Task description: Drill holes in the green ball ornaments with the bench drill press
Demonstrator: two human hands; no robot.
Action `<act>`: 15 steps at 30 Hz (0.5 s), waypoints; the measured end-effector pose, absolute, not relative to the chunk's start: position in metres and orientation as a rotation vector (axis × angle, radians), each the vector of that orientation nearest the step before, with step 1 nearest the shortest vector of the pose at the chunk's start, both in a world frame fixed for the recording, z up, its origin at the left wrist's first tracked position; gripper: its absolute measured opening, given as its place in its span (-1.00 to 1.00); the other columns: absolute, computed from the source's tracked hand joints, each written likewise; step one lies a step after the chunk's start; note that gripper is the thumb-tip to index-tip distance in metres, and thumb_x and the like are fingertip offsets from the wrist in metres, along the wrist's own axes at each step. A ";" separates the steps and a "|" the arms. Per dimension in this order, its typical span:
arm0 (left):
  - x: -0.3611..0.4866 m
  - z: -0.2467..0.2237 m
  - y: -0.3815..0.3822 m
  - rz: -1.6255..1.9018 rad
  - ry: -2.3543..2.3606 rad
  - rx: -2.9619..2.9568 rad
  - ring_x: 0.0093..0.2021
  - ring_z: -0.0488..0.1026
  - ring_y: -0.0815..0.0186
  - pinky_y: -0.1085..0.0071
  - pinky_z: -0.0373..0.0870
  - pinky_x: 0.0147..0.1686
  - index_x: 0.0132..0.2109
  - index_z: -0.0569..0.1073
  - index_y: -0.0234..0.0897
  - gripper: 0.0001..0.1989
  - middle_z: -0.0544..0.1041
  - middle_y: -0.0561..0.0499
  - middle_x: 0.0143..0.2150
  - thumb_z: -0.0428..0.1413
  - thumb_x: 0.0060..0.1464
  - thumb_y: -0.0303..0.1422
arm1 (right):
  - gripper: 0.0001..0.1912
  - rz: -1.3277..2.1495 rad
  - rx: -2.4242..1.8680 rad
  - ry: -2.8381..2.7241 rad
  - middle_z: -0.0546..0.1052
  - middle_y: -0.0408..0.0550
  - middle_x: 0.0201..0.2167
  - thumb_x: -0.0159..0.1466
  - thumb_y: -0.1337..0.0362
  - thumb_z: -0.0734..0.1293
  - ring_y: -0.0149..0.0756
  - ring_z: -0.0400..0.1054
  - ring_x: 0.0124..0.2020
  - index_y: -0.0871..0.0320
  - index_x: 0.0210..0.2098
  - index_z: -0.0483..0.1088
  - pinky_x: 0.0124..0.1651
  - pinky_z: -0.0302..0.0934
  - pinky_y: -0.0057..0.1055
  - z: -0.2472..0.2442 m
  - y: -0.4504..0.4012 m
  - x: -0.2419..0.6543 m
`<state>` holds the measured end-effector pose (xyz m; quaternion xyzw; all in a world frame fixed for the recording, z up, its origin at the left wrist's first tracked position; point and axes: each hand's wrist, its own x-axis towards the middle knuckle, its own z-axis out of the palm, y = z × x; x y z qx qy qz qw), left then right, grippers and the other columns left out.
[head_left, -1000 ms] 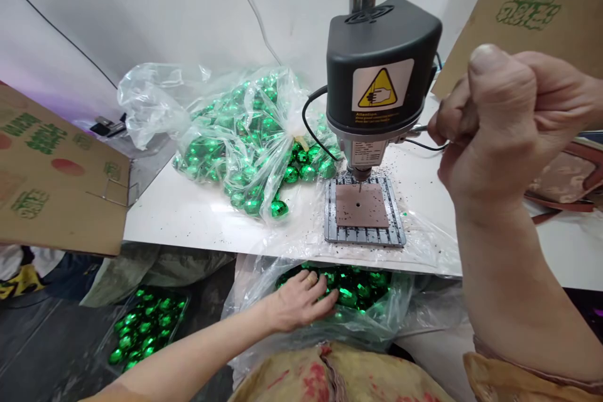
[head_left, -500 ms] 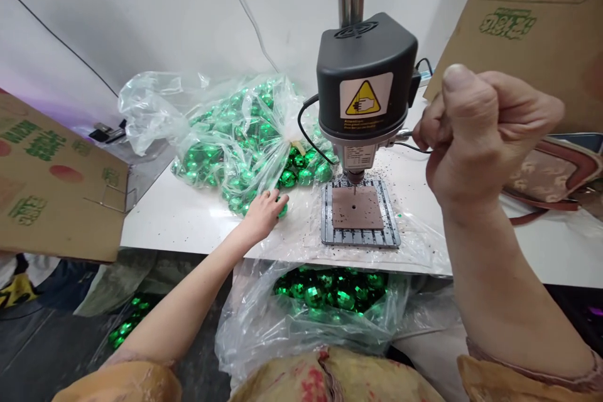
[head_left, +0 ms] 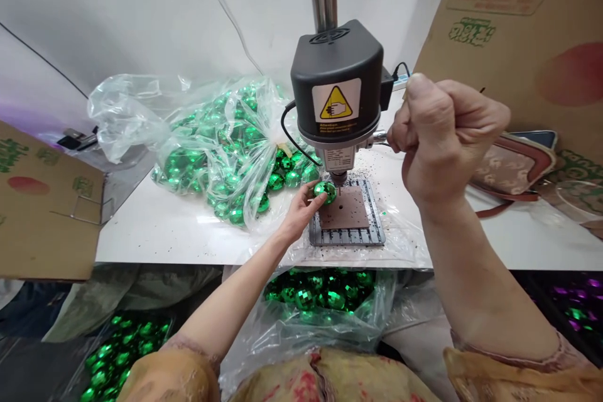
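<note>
My left hand [head_left: 299, 217] pinches a green mirrored ball [head_left: 325, 192] with its fingertips, just under the chuck of a small bench drill press [head_left: 336, 85]. The ball sits close to the drill bit [head_left: 339, 178], and the bit's tip is hidden behind it. Below lies a brown pad [head_left: 343, 210] with a central hole, on a grey slotted base plate [head_left: 347, 237]. My right hand [head_left: 445, 138] is a fist around the feed handle [head_left: 379, 136] on the drill head's right side, and the fist hides most of the handle.
A knotted clear bag of green balls [head_left: 221, 160] lies behind the drill on the white table [head_left: 188, 245]. Dark drill shavings are scattered around the plate. More balls fill an open bag [head_left: 320, 298] below the table edge and another bag [head_left: 120, 352] on the floor. Cardboard sheets [head_left: 513, 31] stand at both sides.
My left hand has moved from the lower bag up over the table and now holds a ball under the drill. My right hand stays on the handle. The view has shifted slightly left.
</note>
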<state>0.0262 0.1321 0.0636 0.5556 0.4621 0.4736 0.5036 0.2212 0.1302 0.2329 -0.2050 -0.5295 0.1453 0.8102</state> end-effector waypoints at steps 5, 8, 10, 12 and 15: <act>0.030 0.053 0.143 1.154 1.073 1.360 0.15 0.49 0.09 0.16 0.41 0.18 0.20 0.41 -0.24 -0.35 0.57 -0.14 0.11 0.31 0.08 0.02 | -0.46 0.300 -0.408 -1.160 0.12 -0.28 -0.76 0.31 0.16 0.38 -0.60 -0.02 -0.71 0.15 -0.69 0.11 -0.61 -0.18 -0.42 0.232 0.128 0.221; 0.033 0.052 0.143 1.161 1.084 1.347 0.13 0.50 0.10 0.19 0.44 0.15 0.18 0.42 -0.24 -0.36 0.58 -0.14 0.10 0.31 0.08 0.02 | -0.48 0.305 -0.415 -1.160 0.09 -0.27 -0.73 0.33 0.23 0.35 -0.61 0.00 -0.69 0.16 -0.68 0.10 -0.58 -0.16 -0.45 0.232 0.127 0.221; 0.034 0.052 0.142 1.154 1.106 1.341 0.09 0.52 0.12 0.21 0.46 0.11 0.15 0.42 -0.25 -0.36 0.58 -0.14 0.07 0.35 0.05 -0.01 | -0.49 0.316 -0.447 -1.162 0.06 -0.26 -0.71 0.35 0.24 0.33 -0.62 0.02 -0.68 0.16 -0.67 0.09 -0.57 -0.13 -0.46 0.232 0.126 0.221; 0.033 0.052 0.140 1.158 1.120 1.358 0.04 0.54 0.14 0.24 0.48 0.05 0.13 0.43 -0.26 -0.35 0.59 -0.15 0.04 0.39 -0.01 -0.04 | -0.48 0.316 -0.465 -1.165 0.05 -0.25 -0.71 0.35 0.23 0.33 -0.61 0.03 -0.68 0.16 -0.67 0.09 -0.57 -0.12 -0.45 0.232 0.125 0.221; 0.030 0.050 0.138 1.193 1.112 1.402 0.00 0.54 0.17 0.28 0.50 0.00 0.13 0.43 -0.24 -0.35 0.58 -0.14 0.05 0.39 -0.02 -0.04 | -0.46 0.297 -0.477 -1.174 0.06 -0.24 -0.72 0.34 0.18 0.35 -0.58 0.01 -0.69 0.14 -0.68 0.08 -0.60 -0.12 -0.41 0.232 0.125 0.222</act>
